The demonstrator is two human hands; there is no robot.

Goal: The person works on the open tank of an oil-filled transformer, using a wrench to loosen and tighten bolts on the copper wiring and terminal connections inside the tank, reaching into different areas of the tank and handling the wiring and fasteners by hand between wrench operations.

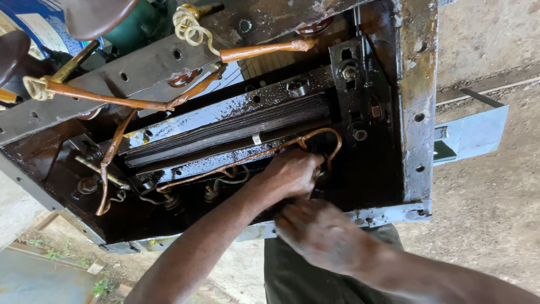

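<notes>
An oily, dark metal frame (pixel 417 101) holds a stack of thin steel laminations (pixel 236 126) between bolted clamp bars. My left hand (pixel 292 171) reaches into the frame from the lower left. Its fingers curl around the lower end of a brown insulated lead (pixel 315 133) that loops over the hand. My right hand (pixel 320 232) lies just below it, by the frame's lower rail (pixel 394 213), back of the hand up. Its fingertips point into the frame and are hidden, so what they touch is unclear.
More brown leads (pixel 107 100) run across the upper left to brass studs and a white coiled wire (pixel 188 25). Bolts and nuts (pixel 350 72) stud the black end bracket. A grey metal plate (pixel 472 135) sticks out at right over bare concrete ground.
</notes>
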